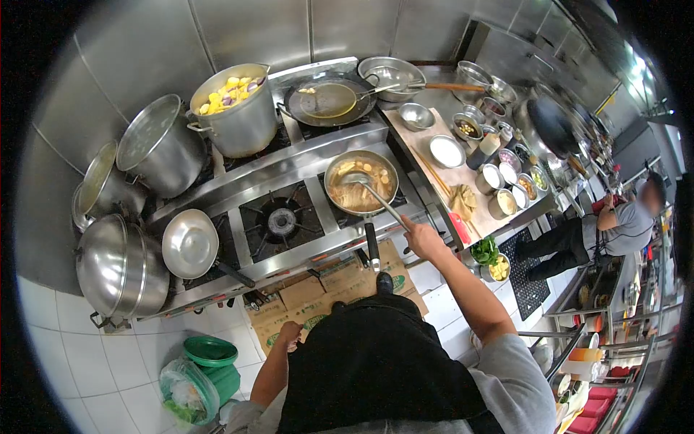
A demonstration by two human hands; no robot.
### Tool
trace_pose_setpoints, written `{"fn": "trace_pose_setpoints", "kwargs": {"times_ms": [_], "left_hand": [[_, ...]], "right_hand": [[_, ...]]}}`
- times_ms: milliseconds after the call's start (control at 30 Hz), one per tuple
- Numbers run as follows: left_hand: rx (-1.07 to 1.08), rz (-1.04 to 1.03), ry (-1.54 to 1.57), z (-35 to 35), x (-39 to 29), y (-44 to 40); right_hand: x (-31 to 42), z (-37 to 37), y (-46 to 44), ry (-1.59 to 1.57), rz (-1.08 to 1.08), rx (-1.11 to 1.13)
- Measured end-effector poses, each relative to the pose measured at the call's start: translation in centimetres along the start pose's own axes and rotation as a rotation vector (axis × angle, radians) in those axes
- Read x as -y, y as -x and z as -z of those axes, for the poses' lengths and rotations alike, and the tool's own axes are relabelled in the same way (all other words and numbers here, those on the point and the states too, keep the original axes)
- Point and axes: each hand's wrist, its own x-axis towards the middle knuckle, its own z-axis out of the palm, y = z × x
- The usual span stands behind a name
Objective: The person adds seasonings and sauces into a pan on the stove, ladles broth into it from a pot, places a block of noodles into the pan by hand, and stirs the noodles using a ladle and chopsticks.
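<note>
My right hand (pixel 426 239) is closed around the handle of a long metal ladle (pixel 386 205). The ladle's bowl rests in a frying pan (pixel 371 242) on the front right burner, in a brown broth (pixel 379 176) with pale pieces in it. The pan's handle points toward me, and neither hand touches it. Low beside my black apron (pixel 369 362) hangs my left hand (pixel 290 335), its fingers curled in with nothing visible in them. Below that hand, flattened cardboard (pixel 314 293) covers the floor.
A large pot (pixel 238 134) of yellow and purple chunks stands behind, beside a wok (pixel 296 108) with a strainer (pixel 329 100). Bowls and bottles crowd the board (pixel 448 177) at right. An unlit burner (pixel 280 222) is left of the pan. Another person (pixel 622 224) stands far right.
</note>
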Motion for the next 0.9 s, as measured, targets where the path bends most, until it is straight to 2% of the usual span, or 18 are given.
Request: {"fn": "trace_pose_setpoints", "kwargs": {"times_ms": [100, 167, 200, 267, 300, 367, 400, 433, 500, 567, 600, 667, 700, 767, 833, 900], "left_hand": [[0.049, 0.016, 0.497, -0.4, 2.1, -1.1], [0.127, 0.161, 0.946, -0.6, 3.8, -2.1], [0.180, 0.225, 1.014, -0.6, 4.2, -2.4], [0.194, 0.132, 0.950, -1.4, 4.4, -1.6], [0.155, -0.025, 0.814, -1.9, 4.0, -0.1], [0.056, -0.141, 0.655, -2.5, 3.7, 0.8], [-0.007, -0.100, 0.639, -3.3, 4.1, 0.9], [-0.049, -0.077, 0.597, -3.6, 4.2, 1.2], [-0.108, -0.055, 0.490, -3.9, 3.6, 1.9], [-0.061, -0.309, 0.646, -4.2, 3.9, 1.4], [0.003, -0.560, 0.866, -4.2, 4.3, 1.3], [0.089, -0.568, 1.050, -3.6, 5.4, 0.0], [0.105, -0.325, 1.012, -2.9, 5.6, -0.8], [0.139, -0.010, 0.994, -2.2, 5.7, -0.7], [0.204, 0.150, 1.022, -1.2, 4.5, -1.1], [0.298, 0.366, 1.006, -0.4, 4.3, -2.6]], "right_hand": [[0.8, 0.3, 0.4, -0.139, 0.013, -0.078], [0.0, -0.4, 1.4, -0.287, 0.103, -0.160], [0.9, 0.6, 1.8, -0.368, -0.011, -0.044], [4.5, 4.3, 3.5, -0.528, -0.249, 0.187], [2.9, 2.1, 2.9, -0.418, -0.130, 0.143], [1.0, -1.2, 2.2, -0.274, 0.041, -0.073], [0.2, -2.5, 1.5, -0.200, 0.136, -0.178], [-0.5, -3.8, 1.1, -0.267, 0.161, -0.225], [3.1, 0.9, 3.0, -0.430, -0.075, 0.014], [4.7, 2.6, 3.3, -0.475, -0.196, 0.148], [4.5, 1.9, 3.1, -0.444, -0.195, 0.166], [4.2, 0.9, 2.6, -0.429, -0.197, 0.166], [4.1, 0.6, 2.3, -0.444, -0.199, 0.149], [5.0, 1.3, 2.4, -0.515, -0.272, 0.201], [7.2, 4.5, 3.6, -0.623, -0.418, 0.323], [4.9, 2.0, 3.0, -0.501, -0.273, 0.206]]}}
